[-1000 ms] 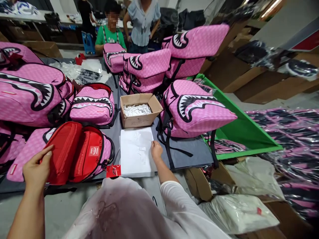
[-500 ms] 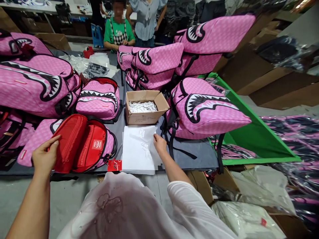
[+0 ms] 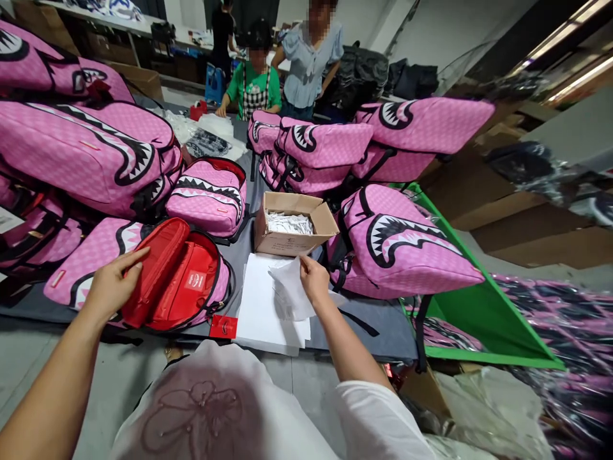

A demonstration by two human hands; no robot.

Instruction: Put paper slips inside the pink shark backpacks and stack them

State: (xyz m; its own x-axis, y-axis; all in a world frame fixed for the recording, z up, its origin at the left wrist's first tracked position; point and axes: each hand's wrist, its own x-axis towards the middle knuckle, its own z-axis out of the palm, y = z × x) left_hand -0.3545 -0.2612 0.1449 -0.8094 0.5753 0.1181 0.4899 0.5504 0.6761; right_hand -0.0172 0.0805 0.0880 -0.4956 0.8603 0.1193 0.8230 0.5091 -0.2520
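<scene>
My left hand point(image 3: 112, 284) lies flat, fingers together, on the red flap of the open backpack point(image 3: 158, 275), holding it back at about nine o'clock of the view. My right hand point(image 3: 313, 281) pinches the top white sheet point(image 3: 292, 295) between thumb and fingertips, just past centre toward three o'clock.

A moment ago that hand only rested on the edge of the paper stack point(image 3: 268, 316); now one sheet has peeled up and curls above the rest, so a single sheet looks separated and free of the pile. The stack itself sits on the grey table point(image 3: 383, 319) at six o'clock of the cardboard box point(image 3: 293, 225), which holds small white packets. A red tag point(image 3: 223, 326) lies touching the stack's left edge, beside the open bag.

Closed pink backpacks with shark mouths are piled at ten and twelve o'clock, and one point(image 3: 407, 249) lies at three o'clock of the box. Two other people stand at the far end of the table.
</scene>
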